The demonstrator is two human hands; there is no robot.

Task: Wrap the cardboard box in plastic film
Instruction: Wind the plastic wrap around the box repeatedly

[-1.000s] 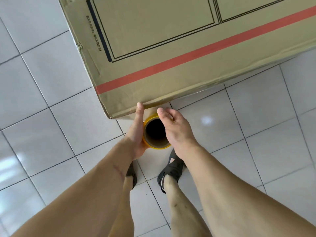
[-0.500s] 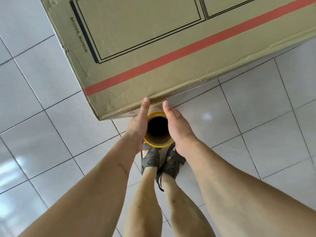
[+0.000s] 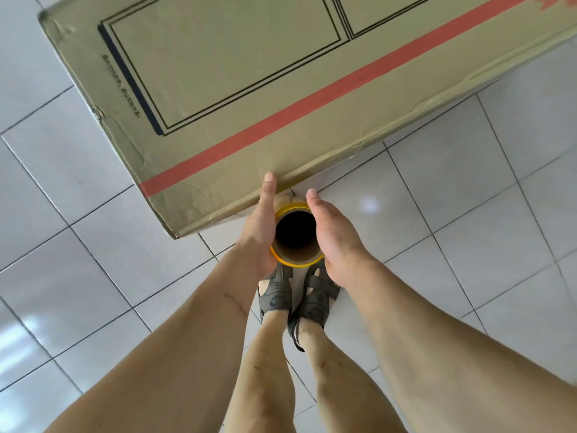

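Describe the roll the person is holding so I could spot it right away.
Start at the big cardboard box with the red stripe on the white tiled floor. Near its lower edge, the left hand and right hand hold the film roll upright between them. It is the only tube: a dark hollow core ringed in yellow.

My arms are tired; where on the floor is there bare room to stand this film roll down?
Bare tiles lie right of the right hand, below the cardboard box; more lie left of the left hand. It is crowded under the roll, by the sandals.
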